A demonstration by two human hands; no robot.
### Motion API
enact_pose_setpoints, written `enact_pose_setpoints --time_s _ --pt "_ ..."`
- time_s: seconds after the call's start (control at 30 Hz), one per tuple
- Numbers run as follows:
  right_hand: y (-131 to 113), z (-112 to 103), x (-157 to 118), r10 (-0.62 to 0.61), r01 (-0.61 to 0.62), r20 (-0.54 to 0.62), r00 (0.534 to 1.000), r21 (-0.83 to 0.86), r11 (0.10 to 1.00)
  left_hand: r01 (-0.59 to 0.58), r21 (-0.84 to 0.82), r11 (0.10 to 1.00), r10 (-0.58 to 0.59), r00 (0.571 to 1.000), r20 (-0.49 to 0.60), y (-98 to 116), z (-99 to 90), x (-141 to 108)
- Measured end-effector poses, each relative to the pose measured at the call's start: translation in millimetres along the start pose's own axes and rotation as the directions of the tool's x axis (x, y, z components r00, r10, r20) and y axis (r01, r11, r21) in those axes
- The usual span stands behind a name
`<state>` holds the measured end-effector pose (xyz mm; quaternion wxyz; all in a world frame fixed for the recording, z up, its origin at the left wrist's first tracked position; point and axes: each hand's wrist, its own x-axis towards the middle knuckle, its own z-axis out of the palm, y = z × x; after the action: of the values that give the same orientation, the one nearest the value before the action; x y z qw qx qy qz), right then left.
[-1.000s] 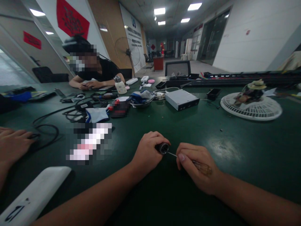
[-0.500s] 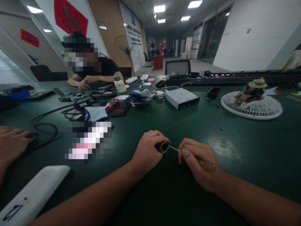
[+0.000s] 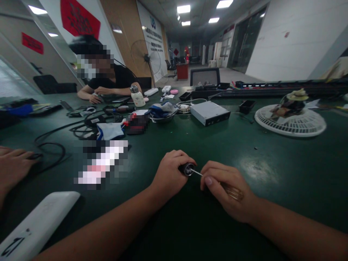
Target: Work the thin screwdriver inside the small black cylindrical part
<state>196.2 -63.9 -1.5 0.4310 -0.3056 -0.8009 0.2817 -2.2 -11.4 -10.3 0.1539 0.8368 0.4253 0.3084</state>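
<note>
Above the green counter [image 3: 288,174], the left hand [image 3: 171,174] pinches a small black cylinder [image 3: 187,169] while the right hand [image 3: 227,192] grips a screwdriver [image 3: 233,192], its thin shaft [image 3: 196,172] at the cylinder's open end, where a slip could jab the left hand or knock the cylinder loose.

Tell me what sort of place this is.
Likely an electronics repair or assembly workroom: a green-matted workbench carries coiled black cables and a metal electronics box, and the right hand holds a small screwdriver to a dark cylinder in the left hand.
</note>
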Motion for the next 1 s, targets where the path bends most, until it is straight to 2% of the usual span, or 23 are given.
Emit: enact_pose_setpoints --time_s 0.07,0.3,0.53,0.6,0.8,1.0 --pt "-0.4 0.5 -0.2 -0.02 0.02 0.022 1.0 0.008 1.0 0.001 0.001 1.0 -0.001 1.0 0.001 0.4 0.0 0.2" --pt "1.1 1.3 -0.5 0.019 -0.024 -0.109 0.994 -0.045 0.999 -0.006 -0.013 1.0 0.006 1.0 0.002 3.3 -1.3 0.8" --pt "0.2 0.5 1.9 -0.02 0.018 0.023 1.0 0.057 0.998 -0.022 0.038 0.999 0.022 1.0 0.021 2.2 -0.6 -1.0" --pt "-0.5 0.7 1.6 -0.003 0.002 0.018 1.0 0.036 0.999 -0.022 0.045 0.999 0.021 0.999 0.031 2.3 -0.7 -1.3" --pt "-1.1 1.9 0.4 0.032 -0.036 -0.093 0.995 -0.04 0.999 -0.041 0.051 0.998 0.039 0.998 0.042 1.8 0.4 -1.9" --pt "-0.3 1.0 1.6 0.027 -0.027 0.001 1.0 -0.008 1.0 -0.035 0.061 0.998 0.032 0.999 0.04 1.4 1.5 -2.1"
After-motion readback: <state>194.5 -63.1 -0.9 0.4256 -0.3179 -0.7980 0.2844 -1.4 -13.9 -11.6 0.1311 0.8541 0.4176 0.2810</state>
